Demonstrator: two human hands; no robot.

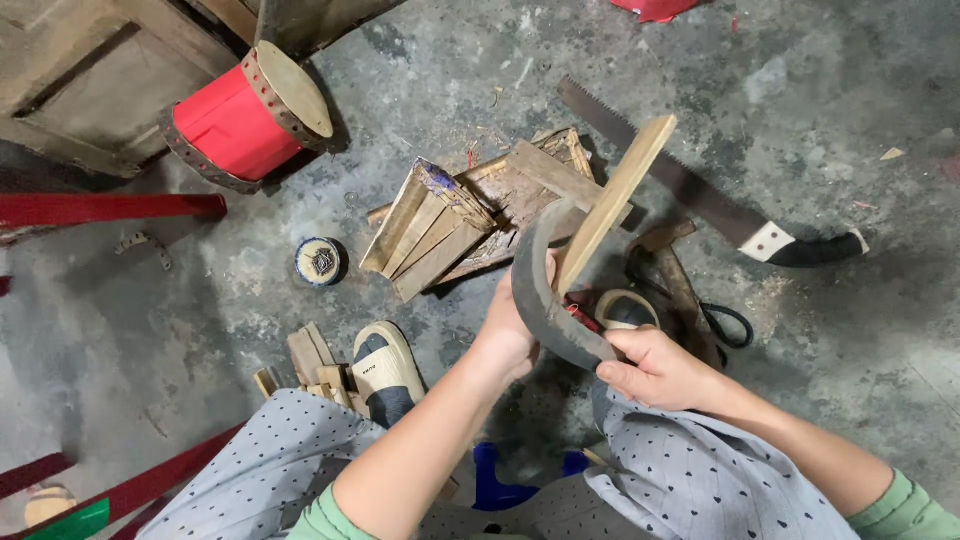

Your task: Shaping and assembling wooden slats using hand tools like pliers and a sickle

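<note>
Head view: my left hand [510, 335] gripped the slat [612, 203] upright, fingers closed round it; my right hand [655, 368] clasped the curved blade [535, 290] against it.

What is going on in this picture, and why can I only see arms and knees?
The camera sits on a person's head and looks down, so you see only their arms, knees and sandalled feet. The left hand holds a flat wooden stick. The right hand holds a curved dark blade against the stick. On the concrete floor lie a handsaw, a pile of wood pieces, black scissors, a small round tin and a red drum.
</note>
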